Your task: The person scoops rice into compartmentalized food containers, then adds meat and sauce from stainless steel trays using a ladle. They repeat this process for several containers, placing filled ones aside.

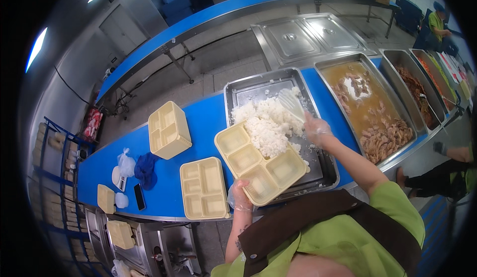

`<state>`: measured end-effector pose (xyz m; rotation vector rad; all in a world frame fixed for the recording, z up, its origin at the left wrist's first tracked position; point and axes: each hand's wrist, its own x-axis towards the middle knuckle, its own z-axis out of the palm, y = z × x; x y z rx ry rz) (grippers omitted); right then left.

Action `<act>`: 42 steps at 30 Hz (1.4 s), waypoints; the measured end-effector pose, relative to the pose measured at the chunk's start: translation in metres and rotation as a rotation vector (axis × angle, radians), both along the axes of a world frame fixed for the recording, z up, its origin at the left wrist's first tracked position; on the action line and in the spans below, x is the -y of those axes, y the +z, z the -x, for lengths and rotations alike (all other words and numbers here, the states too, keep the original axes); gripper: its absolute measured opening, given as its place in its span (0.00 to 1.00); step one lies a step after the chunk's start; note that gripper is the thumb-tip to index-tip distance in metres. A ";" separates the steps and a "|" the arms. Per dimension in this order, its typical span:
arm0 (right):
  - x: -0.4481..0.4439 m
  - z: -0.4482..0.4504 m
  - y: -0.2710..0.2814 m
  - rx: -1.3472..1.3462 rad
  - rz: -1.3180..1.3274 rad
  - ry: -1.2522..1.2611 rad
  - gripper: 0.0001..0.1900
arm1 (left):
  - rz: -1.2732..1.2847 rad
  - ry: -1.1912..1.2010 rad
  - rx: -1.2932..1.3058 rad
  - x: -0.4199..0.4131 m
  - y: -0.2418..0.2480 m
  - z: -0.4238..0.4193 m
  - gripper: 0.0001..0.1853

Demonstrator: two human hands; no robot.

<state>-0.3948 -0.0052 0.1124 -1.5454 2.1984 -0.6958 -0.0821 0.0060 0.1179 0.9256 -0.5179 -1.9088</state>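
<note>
My left hand (240,195), in a clear plastic glove, grips the near corner of a cream compartment tray (257,180). White rice (266,135) fills the tray's far compartment; the other visible compartments hold nothing. The tray is held over the near left side of a steel pan (328,170) with more rice in it. Also gloved, my right hand (316,131) is closed around the handle of a pale slotted rice paddle (292,103), whose blade rests at the rice in the pan. Another cream compartment tray (203,189) lies on the blue table just left of my left hand.
A stack of cream trays (169,129), a blue cloth (146,169), a phone (139,197) and a small scale (119,178) are on the table's left. Rightward stands a pan of meat in broth (367,109), then several food pans (410,87). Two co-workers are at the right.
</note>
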 end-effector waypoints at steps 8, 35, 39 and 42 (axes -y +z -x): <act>-0.010 -0.008 0.037 0.984 -0.324 0.237 0.19 | 0.086 -0.137 -0.055 0.003 0.007 -0.003 0.38; -0.037 -0.037 0.039 0.759 -0.088 0.322 0.18 | -0.021 -0.178 0.004 0.024 -0.025 -0.043 0.30; -0.062 -0.029 0.025 0.752 -0.054 -0.013 0.23 | -0.026 -0.316 0.093 0.040 -0.016 0.009 0.30; -0.094 -0.034 -0.031 0.137 0.008 0.062 0.20 | -0.016 -0.452 0.106 0.045 -0.011 0.042 0.30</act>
